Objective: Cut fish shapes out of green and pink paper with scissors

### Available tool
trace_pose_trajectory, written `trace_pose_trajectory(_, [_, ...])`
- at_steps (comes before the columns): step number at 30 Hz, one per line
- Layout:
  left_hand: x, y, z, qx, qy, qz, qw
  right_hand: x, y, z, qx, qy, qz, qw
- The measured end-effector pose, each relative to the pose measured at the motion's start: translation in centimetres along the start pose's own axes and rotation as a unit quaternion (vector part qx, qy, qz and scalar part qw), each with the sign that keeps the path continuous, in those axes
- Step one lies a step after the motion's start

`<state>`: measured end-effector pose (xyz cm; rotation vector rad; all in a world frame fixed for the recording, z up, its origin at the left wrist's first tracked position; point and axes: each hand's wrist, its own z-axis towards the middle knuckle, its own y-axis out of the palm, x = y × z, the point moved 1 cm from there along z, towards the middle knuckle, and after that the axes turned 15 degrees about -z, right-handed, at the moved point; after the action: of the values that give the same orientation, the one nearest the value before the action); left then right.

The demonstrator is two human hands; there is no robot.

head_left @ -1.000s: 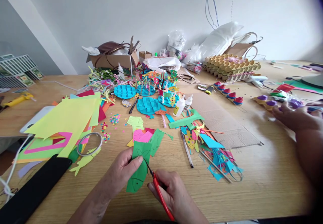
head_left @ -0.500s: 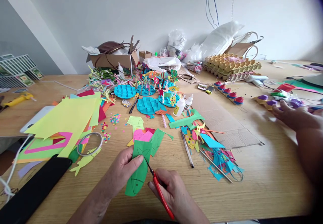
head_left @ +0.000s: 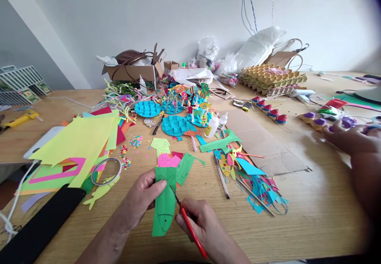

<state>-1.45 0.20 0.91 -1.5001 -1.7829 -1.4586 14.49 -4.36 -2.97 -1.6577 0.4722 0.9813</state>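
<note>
My left hand [head_left: 147,190] pinches a strip of green paper [head_left: 164,212] near its upper end, thumb on top. A fish is drawn on the strip in dark lines, its eye toward the lower end. Closed around red-handled scissors [head_left: 190,226] is my right hand [head_left: 201,220]. The scissor blades meet the right edge of the green strip, close to the drawn tail. Just beyond lie another green piece with a drawing [head_left: 184,168], a pink piece [head_left: 168,160] and a pale yellow-green piece [head_left: 160,143].
Stacked coloured paper [head_left: 77,139], a tape roll [head_left: 106,171] and a yellow fish cutout [head_left: 101,192] lie left. Rightward are a pen [head_left: 222,176], paper scraps [head_left: 258,188] and cardboard [head_left: 264,145]. Another person's hand [head_left: 348,137] is at far right. Glue bottles [head_left: 212,126] stand behind.
The green strip has turned more upright, its lower end shifting right and slightly down. My left thumb has moved slightly left and up. The scissors stay at the strip's right edge.
</note>
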Motion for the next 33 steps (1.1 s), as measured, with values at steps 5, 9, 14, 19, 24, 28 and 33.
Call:
trace_pose_trajectory(5, [-1.0,1.4,-0.1,0.048,0.011,-0.089,0.995,-0.6,0.7,0.3,-0.025,0.034,0.133,0.990])
trace_pose_trajectory(9, [-1.7,1.6,-0.1,0.063,0.042,-0.100,0.992,-1.0,1.7,0.7,-0.020,0.050,0.221,0.974])
trace_pose_trajectory(14, [-2.1,1.2,0.0,0.072,0.076,-0.092,0.990,-1.3,2.5,1.1,-0.001,0.046,0.263,0.964])
trace_pose_trajectory(19, [-2.0,1.2,0.0,0.077,0.089,-0.095,0.988,-1.6,2.6,1.3,0.006,0.052,0.277,0.959])
trace_pose_trajectory(24, [-1.4,1.2,0.1,0.044,0.087,-0.102,0.990,-1.9,2.4,1.6,0.005,0.066,0.283,0.957])
trace_pose_trajectory(28, [-0.6,1.2,0.3,0.003,0.081,-0.093,0.992,-1.8,2.4,1.8,0.003,0.071,0.290,0.954])
trace_pose_trajectory(33, [-0.6,1.3,0.5,-0.008,0.069,-0.097,0.993,-1.4,2.6,1.8,0.020,0.047,0.330,0.942])
